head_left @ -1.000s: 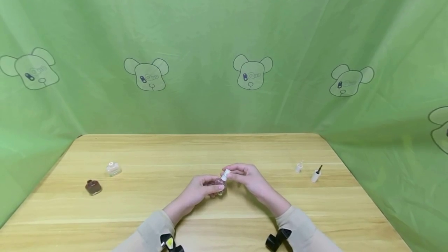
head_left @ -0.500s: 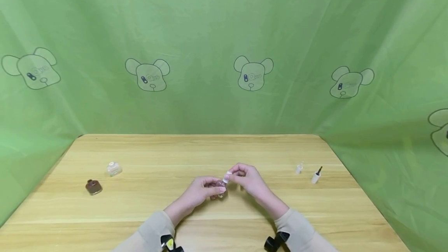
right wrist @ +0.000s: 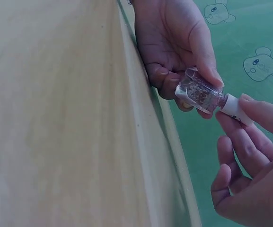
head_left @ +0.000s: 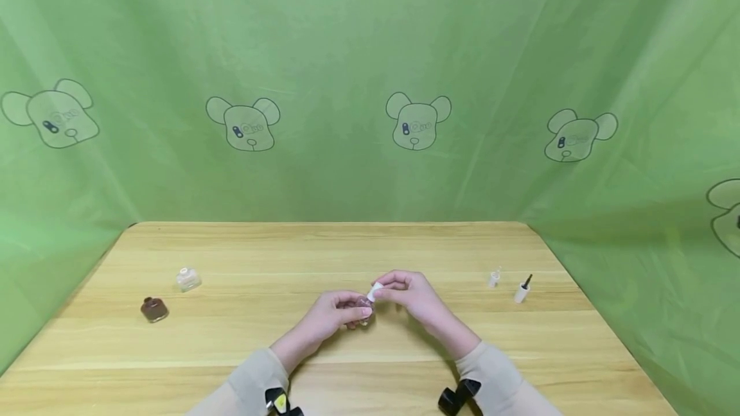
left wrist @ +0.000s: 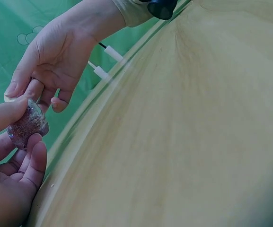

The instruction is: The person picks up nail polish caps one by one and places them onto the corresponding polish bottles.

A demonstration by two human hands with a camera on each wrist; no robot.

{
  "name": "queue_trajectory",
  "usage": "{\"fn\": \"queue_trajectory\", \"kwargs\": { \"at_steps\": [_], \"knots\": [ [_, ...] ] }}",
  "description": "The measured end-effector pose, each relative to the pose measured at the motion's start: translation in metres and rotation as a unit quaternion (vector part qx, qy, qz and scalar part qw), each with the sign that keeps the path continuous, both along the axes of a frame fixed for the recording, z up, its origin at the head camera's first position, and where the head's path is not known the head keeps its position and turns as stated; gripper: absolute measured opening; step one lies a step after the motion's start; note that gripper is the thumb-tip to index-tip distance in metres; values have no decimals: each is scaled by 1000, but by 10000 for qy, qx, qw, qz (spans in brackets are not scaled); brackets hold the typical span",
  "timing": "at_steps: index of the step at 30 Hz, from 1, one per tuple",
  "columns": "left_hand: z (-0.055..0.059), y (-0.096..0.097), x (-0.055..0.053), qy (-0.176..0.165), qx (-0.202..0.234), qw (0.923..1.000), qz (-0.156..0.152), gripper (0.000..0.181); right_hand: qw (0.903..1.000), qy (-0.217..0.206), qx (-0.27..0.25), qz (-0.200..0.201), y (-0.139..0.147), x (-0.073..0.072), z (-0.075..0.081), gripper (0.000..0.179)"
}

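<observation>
Above the middle of the table, my left hand (head_left: 328, 316) grips a clear nail polish bottle (right wrist: 198, 92) with pinkish-purple glittery contents. Its body lies between the thumb and the fingers. My right hand (head_left: 413, 297) pinches the bottle's white cap (right wrist: 234, 109) between thumb and fingertips. In the right wrist view the cap sits at the bottle's neck, in line with it; whether it is screwed tight I cannot tell. The left wrist view shows the glittery bottle (left wrist: 30, 124) in the left fingers, with the cap mostly hidden behind the right thumb.
On the left of the wooden table (head_left: 277, 249) stand an uncapped clear bottle (head_left: 187, 279) and an uncapped dark brown bottle (head_left: 154, 309). To the right, two white brush caps, one pale-tipped (head_left: 494, 277) and one dark-brushed (head_left: 521, 291), stand brush up. Green cloth (head_left: 329, 31) hangs around the table.
Both hands stay at nearly the same place with the bottle and cap. The right fingers shift slightly around the cap, and the cap's tilt varies a little.
</observation>
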State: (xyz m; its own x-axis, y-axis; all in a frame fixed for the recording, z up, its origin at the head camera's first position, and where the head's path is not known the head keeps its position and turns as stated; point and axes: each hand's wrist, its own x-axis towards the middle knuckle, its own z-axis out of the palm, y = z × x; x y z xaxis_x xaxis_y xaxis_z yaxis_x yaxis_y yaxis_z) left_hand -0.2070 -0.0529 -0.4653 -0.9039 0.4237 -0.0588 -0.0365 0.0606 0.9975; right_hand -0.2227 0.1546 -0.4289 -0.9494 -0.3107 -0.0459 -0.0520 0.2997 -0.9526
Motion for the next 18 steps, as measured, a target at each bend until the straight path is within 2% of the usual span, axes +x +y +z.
{"fn": "queue_trajectory", "kwargs": {
  "at_steps": [5, 9, 13, 18],
  "knots": [
    [1, -1, 2, 64, -40, 10000, -31, 34, 9993, -6, -34, -359, -5, 2, -1, 30],
    [2, 0, 2, 95, -60, 9999, -40, 34, 9990, 33, -21, -456, -7, 4, -1, 28],
    [2, 0, 2, 38, -61, 10000, 18, 35, 9997, 20, 17, -259, -6, 3, -1, 31],
    [1, 1, 1, 26, -16, 10000, 70, 36, 9992, -168, -295, 190, -1, 1, 0, 42]
  ]
}}
